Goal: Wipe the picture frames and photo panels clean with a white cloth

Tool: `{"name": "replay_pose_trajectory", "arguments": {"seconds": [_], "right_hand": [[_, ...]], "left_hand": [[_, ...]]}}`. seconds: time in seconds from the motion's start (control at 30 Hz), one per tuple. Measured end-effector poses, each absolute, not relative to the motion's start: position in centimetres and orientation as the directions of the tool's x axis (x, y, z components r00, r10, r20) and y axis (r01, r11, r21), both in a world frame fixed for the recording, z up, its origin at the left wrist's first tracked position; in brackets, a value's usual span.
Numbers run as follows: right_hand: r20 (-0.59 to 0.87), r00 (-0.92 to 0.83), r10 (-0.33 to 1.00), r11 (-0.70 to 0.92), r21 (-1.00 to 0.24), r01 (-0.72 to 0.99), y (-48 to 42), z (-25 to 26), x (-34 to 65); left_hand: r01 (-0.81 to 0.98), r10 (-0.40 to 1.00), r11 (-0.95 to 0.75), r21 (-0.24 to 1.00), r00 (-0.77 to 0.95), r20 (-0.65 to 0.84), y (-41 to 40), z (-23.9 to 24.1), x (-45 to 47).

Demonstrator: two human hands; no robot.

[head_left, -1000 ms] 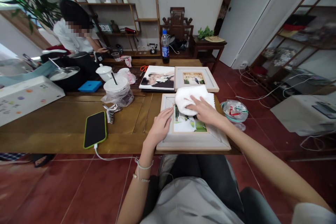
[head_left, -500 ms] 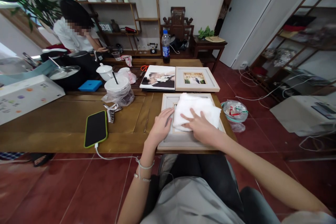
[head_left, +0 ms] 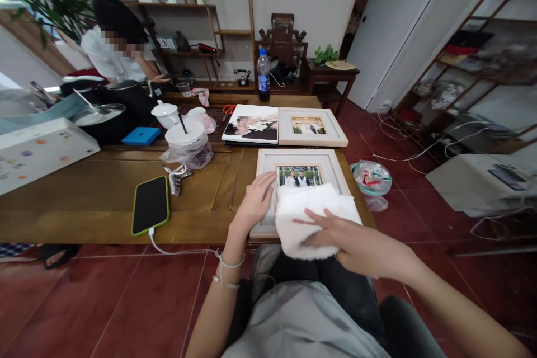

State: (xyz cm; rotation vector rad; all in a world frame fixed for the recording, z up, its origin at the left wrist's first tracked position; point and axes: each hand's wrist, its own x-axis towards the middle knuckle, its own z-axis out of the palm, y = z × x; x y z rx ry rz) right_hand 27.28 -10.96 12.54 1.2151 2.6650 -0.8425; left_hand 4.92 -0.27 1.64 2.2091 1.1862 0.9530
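A pale picture frame point(head_left: 342, 166) lies flat at the table's front edge. In it is a photo point(head_left: 306, 174) of two people, with its lower part hidden. My left hand point(head_left: 255, 199) rests on the frame's left side, fingers stretched out. Over the lower part of the frame, my right hand point(head_left: 356, 243) lies on a folded white cloth point(head_left: 310, 197) with its fingers spread. The cloth hangs past the frame's near edge toward my lap.
Behind lie a second framed photo point(head_left: 335, 126) and a photo album point(head_left: 255, 118). A cola bottle point(head_left: 263, 78) stands farther back. To the left are a charging phone point(head_left: 151, 205) and a lidded cup point(head_left: 187, 137). A person point(head_left: 113, 47) sits at the far left.
My right hand has drawn the white cloth toward me, down over the frame's near edge. The photo's upper part now shows. My left hand stays on the frame's left side.
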Motion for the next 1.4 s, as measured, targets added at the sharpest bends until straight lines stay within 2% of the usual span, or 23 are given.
{"name": "replay_pose_trajectory", "arguments": {"seconds": [0.1,0.3,0.4,0.47,0.57,0.67,0.87,1.03,1.2,1.3,1.4], "right_hand": [[-0.232,-0.626,0.744,0.530,-0.365,0.766,-8.6,10.2,27.6],[0.011,-0.538,0.843,0.532,-0.164,0.831,-2.0,7.6,27.9],[0.041,-0.496,0.867,0.498,-0.085,0.863,0.0,8.0,26.6],[0.004,-0.527,0.850,0.526,-0.056,0.849,0.2,8.2,25.0],[-0.095,-0.602,0.793,0.600,-0.049,0.799,-1.4,8.0,22.5],[-0.104,-0.633,0.767,0.630,-0.068,0.774,-4.2,7.8,21.3],[-0.142,-0.734,0.665,0.707,-0.200,0.679,-8.2,8.8,23.7],[-0.182,-0.676,0.714,0.639,-0.227,0.735,-9.1,9.4,27.6],[-0.142,-0.578,0.803,0.552,-0.186,0.813,-9.2,9.9,31.1],[-0.104,-0.538,0.837,0.528,-0.105,0.843,-8.6,10.4,32.8],[0.076,-0.404,0.912,0.404,0.012,0.915,-7.3,10.2,34.5]], "left_hand": [[0.529,0.845,-0.531,0.663,0.393,0.363,-0.3,1.6,4.9],[0.508,0.851,-0.522,0.685,0.373,0.370,-0.3,1.4,4.8],[0.503,0.860,-0.505,0.702,0.361,0.360,-0.3,1.3,4.7],[0.507,0.868,-0.491,0.708,0.349,0.352,-0.4,1.5,4.7],[0.505,0.867,-0.494,0.708,0.348,0.357,-0.5,1.7,4.8],[0.491,0.858,-0.507,0.708,0.365,0.361,-0.6,1.9,4.8],[0.503,0.868,-0.490,0.712,0.356,0.346,-0.4,1.6,4.7],[0.529,0.858,-0.509,0.680,0.377,0.349,-0.2,1.3,4.6],[0.535,0.858,-0.506,0.677,0.394,0.330,-0.3,1.4,4.7],[0.536,0.856,-0.507,0.675,0.409,0.317,-0.3,1.6,4.8],[0.531,0.850,-0.517,0.671,0.411,0.330,-0.3,1.6,4.9]]}}
